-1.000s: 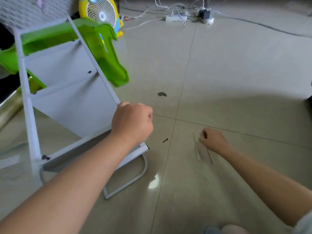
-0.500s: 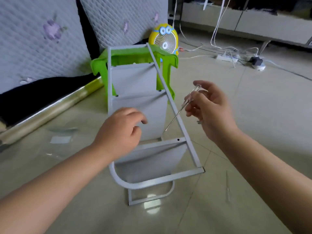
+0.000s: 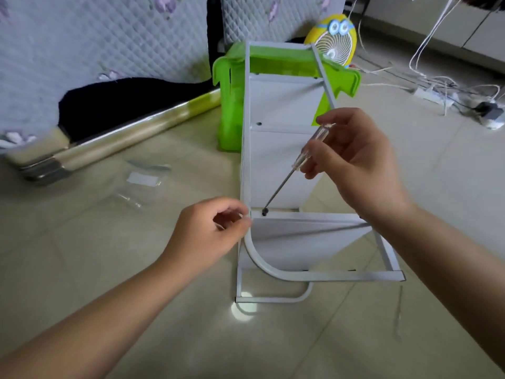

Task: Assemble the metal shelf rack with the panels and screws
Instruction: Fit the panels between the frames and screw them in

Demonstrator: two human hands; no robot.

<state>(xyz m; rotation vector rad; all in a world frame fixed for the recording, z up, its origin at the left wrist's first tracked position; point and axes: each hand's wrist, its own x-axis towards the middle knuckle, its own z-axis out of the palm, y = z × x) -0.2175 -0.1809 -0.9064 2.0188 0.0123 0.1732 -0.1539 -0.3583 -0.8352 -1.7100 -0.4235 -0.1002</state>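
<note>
Shelf rack: the white shelf rack [image 3: 274, 162] lies tipped back on the tiled floor [image 3: 109, 269]. Its curved feet are nearest the person and its top end rests on a green stool [image 3: 232, 105].
Left hand: the left hand [image 3: 216, 236] is just outside the rack's left rail, where the rail starts to bend into the foot. Its fingers are curled, with thumb and fingertips pinched against the rail's outer edge. I cannot tell whether anything small sits between them.
Right hand: the right hand [image 3: 355, 160] hovers over the middle of the rack, above the right rail. Its fingers are wrapped round the clear handle of a screwdriver [image 3: 297, 164].
Screwdriver: it slants down and to the left across the middle panel. Its tip sits on a black screw [image 3: 264, 212].
Black screw: it sits at the left end of the lower crossbar, just inside the left rail and just beside the left hand's fingertips.
Second screw: another dark screw [image 3: 258, 123] sits higher up the same side of the rack, well apart from both hands.
Lower panel: the lower panel [image 3: 300, 242] lies between the crossbar and the feet, between the two forearms.
Behind the rack: a yellow cartoon fan [image 3: 332, 42] stands past the stool.
Left of the rack: a clear plastic bag [image 3: 142, 179] lies on the floor.
Right of the rack: white cables [image 3: 437, 86] trail across the floor, far from the hands.
</note>
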